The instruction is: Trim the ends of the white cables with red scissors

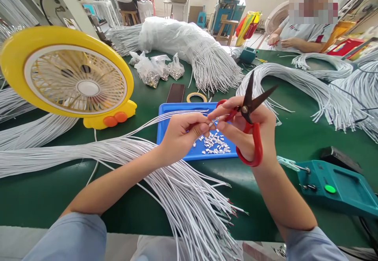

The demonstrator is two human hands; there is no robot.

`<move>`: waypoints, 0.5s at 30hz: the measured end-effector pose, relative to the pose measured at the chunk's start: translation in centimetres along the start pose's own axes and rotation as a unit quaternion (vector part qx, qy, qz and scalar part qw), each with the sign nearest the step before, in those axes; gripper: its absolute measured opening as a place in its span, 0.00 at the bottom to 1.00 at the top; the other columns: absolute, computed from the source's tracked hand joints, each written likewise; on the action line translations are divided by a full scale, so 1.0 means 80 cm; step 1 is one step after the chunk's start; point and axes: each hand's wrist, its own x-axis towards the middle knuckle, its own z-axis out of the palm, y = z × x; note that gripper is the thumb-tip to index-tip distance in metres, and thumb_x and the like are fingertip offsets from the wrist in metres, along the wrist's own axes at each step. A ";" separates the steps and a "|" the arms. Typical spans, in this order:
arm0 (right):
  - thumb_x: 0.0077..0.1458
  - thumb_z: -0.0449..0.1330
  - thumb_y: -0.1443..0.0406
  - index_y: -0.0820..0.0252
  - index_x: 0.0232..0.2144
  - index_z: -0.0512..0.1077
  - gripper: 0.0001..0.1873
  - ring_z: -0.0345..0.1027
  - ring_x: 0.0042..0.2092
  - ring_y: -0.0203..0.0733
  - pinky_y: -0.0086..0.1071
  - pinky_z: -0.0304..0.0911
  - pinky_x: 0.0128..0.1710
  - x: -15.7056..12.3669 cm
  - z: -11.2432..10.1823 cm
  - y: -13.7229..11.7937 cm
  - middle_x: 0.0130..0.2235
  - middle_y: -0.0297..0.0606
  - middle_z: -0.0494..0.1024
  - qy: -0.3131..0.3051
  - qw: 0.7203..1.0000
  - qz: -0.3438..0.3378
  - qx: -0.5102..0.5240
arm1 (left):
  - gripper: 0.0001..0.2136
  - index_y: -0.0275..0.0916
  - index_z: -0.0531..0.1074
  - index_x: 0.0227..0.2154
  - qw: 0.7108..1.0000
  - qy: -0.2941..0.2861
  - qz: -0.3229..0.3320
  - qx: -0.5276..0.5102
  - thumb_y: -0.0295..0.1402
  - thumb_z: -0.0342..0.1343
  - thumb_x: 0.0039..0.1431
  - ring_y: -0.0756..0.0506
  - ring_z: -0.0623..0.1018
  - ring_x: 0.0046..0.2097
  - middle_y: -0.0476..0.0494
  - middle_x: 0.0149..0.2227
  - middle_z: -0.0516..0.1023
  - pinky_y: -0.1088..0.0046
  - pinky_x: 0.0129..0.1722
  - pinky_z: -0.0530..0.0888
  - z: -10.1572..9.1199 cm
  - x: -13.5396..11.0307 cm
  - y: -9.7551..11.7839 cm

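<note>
My left hand (181,135) pinches the end of a thin white cable (165,120) over a blue tray (168,113). My right hand (248,129) meets it fingertip to fingertip at the cable end, apparently pinching a small metal piece. Red-handled scissors (251,135) hang from that hand, blades open and pointing up. Several small metal terminals (215,142) lie in the tray below the fingers. A large bundle of white cables (183,190) runs from the left across the green table (295,135) under my left forearm.
A yellow desk fan (71,75) stands at left. Bags of small parts (153,69), a tape roll (196,96) and a wrapped cable bundle (177,36) lie behind the tray. A teal device (336,188) sits at right. Another person (298,36) works at the far right among more cables (319,87).
</note>
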 end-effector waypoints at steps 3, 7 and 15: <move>0.46 0.66 0.76 0.52 0.40 0.73 0.19 0.72 0.33 0.33 0.29 0.67 0.33 -0.002 0.000 -0.001 0.33 0.28 0.79 0.006 0.998 -0.029 -0.052 | 0.14 0.34 0.72 0.22 1.000 -0.016 0.008 -0.005 0.34 0.56 0.62 0.54 0.67 0.23 0.48 0.20 0.71 0.78 0.23 0.67 0.000 0.000 0.000; 0.44 0.69 0.77 0.52 0.39 0.74 0.21 0.72 0.33 0.31 0.27 0.69 0.34 -0.004 0.002 -0.003 0.33 0.28 0.78 0.022 0.996 -0.059 -0.070 | 0.15 0.34 0.73 0.23 1.000 -0.017 0.001 -0.010 0.39 0.57 0.61 0.54 0.68 0.22 0.48 0.20 0.71 0.78 0.23 0.67 0.000 0.000 -0.001; 0.43 0.71 0.72 0.53 0.38 0.75 0.19 0.69 0.30 0.31 0.27 0.67 0.30 -0.005 0.001 -0.008 0.29 0.27 0.76 0.042 0.996 0.006 -0.082 | 0.09 0.33 0.76 0.26 0.995 0.050 0.057 0.058 0.34 0.66 0.52 0.54 0.68 0.24 0.47 0.23 0.74 0.80 0.21 0.66 0.002 -0.003 -0.004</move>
